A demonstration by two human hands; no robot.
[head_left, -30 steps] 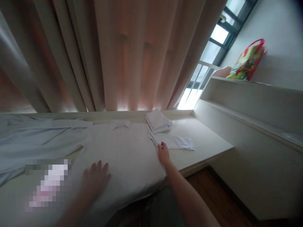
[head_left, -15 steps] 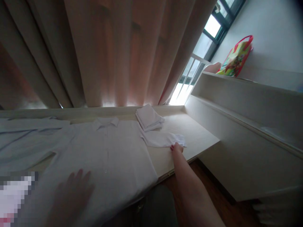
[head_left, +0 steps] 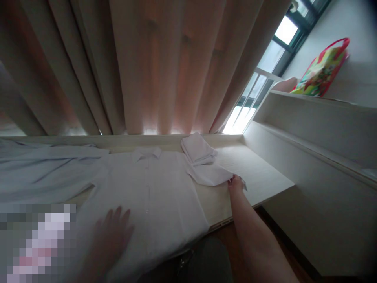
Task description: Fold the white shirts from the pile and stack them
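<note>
A white collared shirt (head_left: 165, 188) lies spread front up on the pale board surface, its collar toward the curtain. My right hand (head_left: 236, 184) pinches the cuff end of the sleeve on the right, which is slightly lifted. Over the lower front of the shirt is my left hand (head_left: 113, 236), blurred, fingers spread and stretched out; whether it presses on the cloth I cannot tell. A folded white garment (head_left: 198, 148) rests just beyond the sleeve. More white clothing (head_left: 38, 169) lies flat on the left, against the shirt's other sleeve.
Long brown curtains (head_left: 165, 70) hang behind the board surface (head_left: 265, 173). On the right stands a white shelf unit (head_left: 312, 157) with a colourful bag (head_left: 322, 70) on top. A window (head_left: 273, 59) shows beside the curtain. The lower left corner is pixelated.
My right hand has raised the cuff a little, and the sleeve now bends upward toward it. The whole view has shifted, so things appear farther right. My left hand stays over the shirt front.
</note>
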